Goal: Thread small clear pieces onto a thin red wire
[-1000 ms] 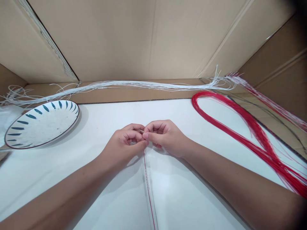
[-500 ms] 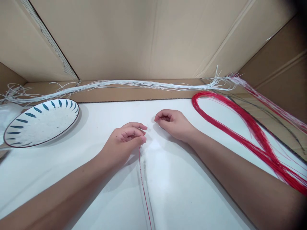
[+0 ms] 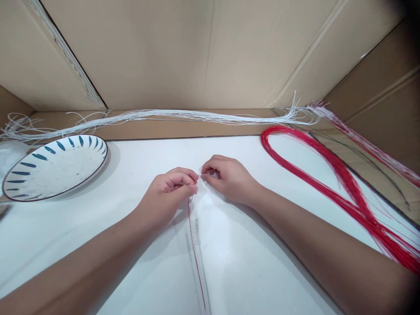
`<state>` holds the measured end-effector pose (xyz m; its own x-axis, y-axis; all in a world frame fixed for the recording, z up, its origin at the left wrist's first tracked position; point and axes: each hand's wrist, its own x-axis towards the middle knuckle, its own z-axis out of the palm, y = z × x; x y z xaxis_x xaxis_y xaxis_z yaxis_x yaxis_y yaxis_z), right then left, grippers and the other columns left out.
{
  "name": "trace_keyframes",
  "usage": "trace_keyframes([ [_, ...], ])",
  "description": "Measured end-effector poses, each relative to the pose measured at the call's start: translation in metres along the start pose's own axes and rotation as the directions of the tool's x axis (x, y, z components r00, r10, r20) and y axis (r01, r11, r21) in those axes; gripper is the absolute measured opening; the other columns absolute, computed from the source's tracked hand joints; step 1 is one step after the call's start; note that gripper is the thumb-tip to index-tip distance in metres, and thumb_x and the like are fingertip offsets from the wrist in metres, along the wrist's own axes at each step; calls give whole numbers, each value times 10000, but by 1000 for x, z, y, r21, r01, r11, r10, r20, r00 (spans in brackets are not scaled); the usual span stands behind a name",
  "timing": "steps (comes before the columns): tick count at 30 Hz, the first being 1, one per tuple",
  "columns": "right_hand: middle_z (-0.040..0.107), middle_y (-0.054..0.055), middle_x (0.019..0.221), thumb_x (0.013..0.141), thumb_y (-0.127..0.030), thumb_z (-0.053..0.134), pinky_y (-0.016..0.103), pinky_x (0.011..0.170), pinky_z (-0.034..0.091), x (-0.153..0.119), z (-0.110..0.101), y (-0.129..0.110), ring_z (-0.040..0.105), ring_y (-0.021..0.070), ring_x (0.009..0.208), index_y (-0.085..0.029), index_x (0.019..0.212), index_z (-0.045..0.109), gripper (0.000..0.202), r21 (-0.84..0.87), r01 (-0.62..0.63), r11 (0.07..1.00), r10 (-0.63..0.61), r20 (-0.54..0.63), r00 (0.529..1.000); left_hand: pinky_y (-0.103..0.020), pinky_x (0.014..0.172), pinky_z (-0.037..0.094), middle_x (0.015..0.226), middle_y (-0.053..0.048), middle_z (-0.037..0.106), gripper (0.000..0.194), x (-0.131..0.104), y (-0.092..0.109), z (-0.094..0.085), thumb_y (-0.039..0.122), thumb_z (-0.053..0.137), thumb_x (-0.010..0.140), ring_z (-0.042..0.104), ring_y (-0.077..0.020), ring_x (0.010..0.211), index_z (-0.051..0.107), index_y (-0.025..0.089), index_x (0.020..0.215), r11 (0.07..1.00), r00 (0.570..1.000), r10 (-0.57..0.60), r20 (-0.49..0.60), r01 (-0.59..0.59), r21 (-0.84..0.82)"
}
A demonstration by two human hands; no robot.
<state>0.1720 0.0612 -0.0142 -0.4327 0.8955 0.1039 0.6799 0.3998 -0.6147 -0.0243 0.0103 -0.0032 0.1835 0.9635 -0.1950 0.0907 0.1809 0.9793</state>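
Cord [image 3: 196,263], red below white, in left hand [image 3: 168,191] and right hand [image 3: 231,178], each grip closed.

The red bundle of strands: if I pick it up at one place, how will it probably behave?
The red bundle would likely be floppy, since it bends round in a loop. Its strands may slip apart, as several stray loose at the edge. It looks light, being thin strands.

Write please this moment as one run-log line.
left hand: pinches red strand | right hand: pinches white strand | plate: left side | red bundle: right side | white bundle: along back
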Motion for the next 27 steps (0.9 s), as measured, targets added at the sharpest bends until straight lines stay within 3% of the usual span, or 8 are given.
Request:
trace_keyframes([
  [7, 706, 41, 890, 842, -146, 611, 305, 718, 424, -1, 1, -5, 614, 174, 802, -171, 828, 706, 99, -43, -17, 999, 18, 26, 999, -316, 802, 451, 1136, -21, 631, 186, 0, -1, -1, 267, 720, 794, 590, -185, 1029, 700, 224, 614, 999, 1000, -6, -16, 5, -33],
  [13, 694, 44, 838, 792, -156, 627, 315, 689, 410, -6, 4, -7, 571, 168, 748, -163, 781, 684, 59, -97, 38, 995, -38, 8, 999, -309, 780, 463, 1159, -18, 620, 170, 1, -3, -1, 257, 733, 789, 597, -189, 1058, 714, 230, 622, 997, 1000, -10, -22, 9, -71],
  [15, 673, 36, 787, 757, -135, 637, 310, 664, 407, -8, 5, -8, 550, 156, 712, -163, 742, 670, 45, -18, 70, 997, -70, -18, 997, -314, 790, 469, 1167, -20, 628, 168, 1, -3, -2, 252, 733, 790, 603, -191, 1061, 722, 230, 624, 997, 1000, -5, -28, 3, -71],
  [17, 638, 13, 728, 742, -136, 655, 284, 618, 416, -9, 5, -9, 536, 129, 655, -167, 718, 655, 39, 277, 53, 959, -42, -46, 998, -324, 799, 477, 1185, -26, 644, 160, 1, -2, -2, 249, 739, 784, 614, -199, 1063, 729, 229, 625, 997, 1000, -1, -29, -1, -82],
  [18, 622, -1, 703, 750, -153, 671, 265, 585, 424, -9, 5, -9, 534, 112, 617, -170, 719, 653, 39, 474, 21, 880, 0, -43, 999, -333, 818, 483, 1205, -29, 653, 161, 1, -1, -1, 247, 742, 779, 621, -208, 1078, 730, 226, 620, 996, 1000, 2, -28, -4, -93],
  [21, 632, -19, 654, 767, -223, 756, 219, 499, 463, -8, 6, -10, 569, 89, 538, -165, 735, 670, 108, 882, -94, 462, 110, 48, 993, -382, 927, 491, 1310, -34, 664, 169, 0, 1, -1, 229, 745, 763, 630, -253, 1179, 725, 215, 595, 992, 1000, 16, -2, -16, -128],
  [24, 694, 3, 648, 737, -214, 843, 191, 486, 527, -8, 7, -12, 630, 89, 528, -139, 711, 696, 167, 974, -145, 175, 98, 129, 987, -410, 994, 483, 1355, -53, 673, 165, -2, 3, 0, 204, 746, 753, 599, -301, 1295, 729, 209, 589, 986, 998, 47, 31, -41, -161],
  [27, 733, 16, 667, 730, -164, 871, 170, 518, 578, -7, 8, -14, 675, 88, 545, -124, 719, 723, 153, 977, -201, 64, 46, 198, 979, -395, 990, 496, 1341, -63, 692, 170, -4, 5, 1, 173, 740, 760, 594, -304, 1321, 736, 209, 594, 979, 996, 71, 46, -60, -196],
])
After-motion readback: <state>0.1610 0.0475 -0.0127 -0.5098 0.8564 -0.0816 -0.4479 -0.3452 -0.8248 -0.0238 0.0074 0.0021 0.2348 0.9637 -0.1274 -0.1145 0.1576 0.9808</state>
